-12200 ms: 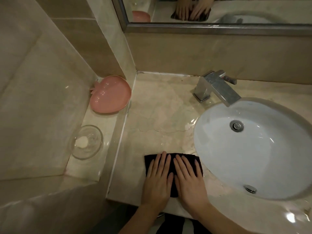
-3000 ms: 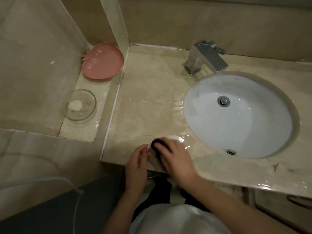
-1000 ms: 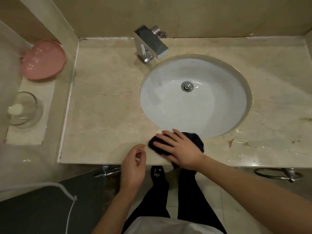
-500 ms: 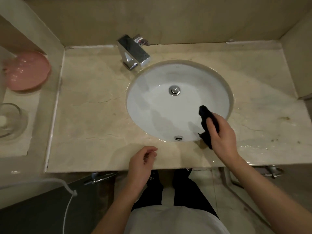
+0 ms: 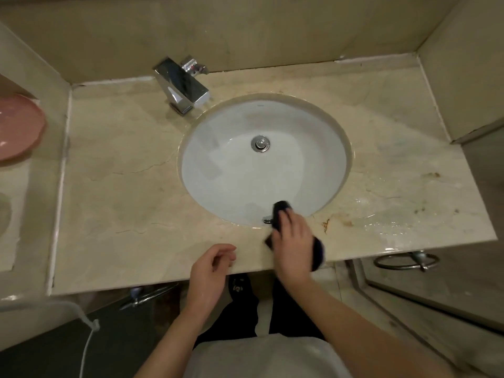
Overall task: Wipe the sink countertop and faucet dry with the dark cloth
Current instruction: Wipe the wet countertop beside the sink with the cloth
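Observation:
My right hand [image 5: 293,241] lies over the dark cloth [image 5: 317,253] at the front rim of the white sink basin [image 5: 261,162]. The cloth is bunched under the hand, and its ends stick out past my fingertips and past my wrist. The hand is blurred, so the fingers' grip is unclear. My left hand [image 5: 211,266] hovers at the front edge of the beige marble countertop [image 5: 122,186], fingers loosely curled and holding nothing. The chrome faucet [image 5: 181,85] stands at the back left of the basin. Water glistens on the countertop right of the basin.
A pink dish [image 5: 16,126] sits on the lower ledge at far left. A chrome towel ring [image 5: 406,261] hangs under the counter's front right edge. A white cord [image 5: 87,336] trails at lower left. Walls close in the counter at the back and right.
My right hand has moved the cloth back left and toward me, from the basin's right rim to its front rim. My left hand stays at the counter's front edge.

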The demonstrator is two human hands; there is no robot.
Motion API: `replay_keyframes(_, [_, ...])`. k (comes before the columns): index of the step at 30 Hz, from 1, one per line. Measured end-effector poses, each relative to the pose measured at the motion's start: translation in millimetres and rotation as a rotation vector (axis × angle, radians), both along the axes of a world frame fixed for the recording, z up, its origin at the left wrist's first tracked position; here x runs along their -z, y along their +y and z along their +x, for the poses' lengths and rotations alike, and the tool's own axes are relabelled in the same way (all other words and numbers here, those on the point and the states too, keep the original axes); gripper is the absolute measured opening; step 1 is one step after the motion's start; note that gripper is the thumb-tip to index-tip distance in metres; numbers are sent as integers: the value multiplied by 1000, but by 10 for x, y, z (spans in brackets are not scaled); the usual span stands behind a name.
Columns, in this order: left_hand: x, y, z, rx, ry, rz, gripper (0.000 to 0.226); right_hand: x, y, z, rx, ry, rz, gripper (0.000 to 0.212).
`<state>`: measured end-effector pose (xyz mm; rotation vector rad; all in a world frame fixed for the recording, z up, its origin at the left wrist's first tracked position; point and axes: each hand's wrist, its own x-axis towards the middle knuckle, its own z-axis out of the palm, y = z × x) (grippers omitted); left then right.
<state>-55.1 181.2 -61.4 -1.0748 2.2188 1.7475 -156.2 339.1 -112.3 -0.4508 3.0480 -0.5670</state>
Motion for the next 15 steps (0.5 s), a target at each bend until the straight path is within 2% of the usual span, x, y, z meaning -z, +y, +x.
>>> replay_keyframes(4, [-58, 9, 35, 32, 9, 1, 28, 11, -697, -78, -71, -94, -78, 32])
replay_keyframes(7, [-103, -40, 30, 22, 27, 24, 27, -76, -842, -347, -49, -157, -187, 28])
replay_keyframes(10, [-95, -61, -19, -7, 50, 26, 30, -310, -566, -637, -6, -203, -315, 31])
replay_keyframes(15, [-60, 23, -180, 46, 67, 57, 30, -802, 573, -783, 125, -43, -439, 26])
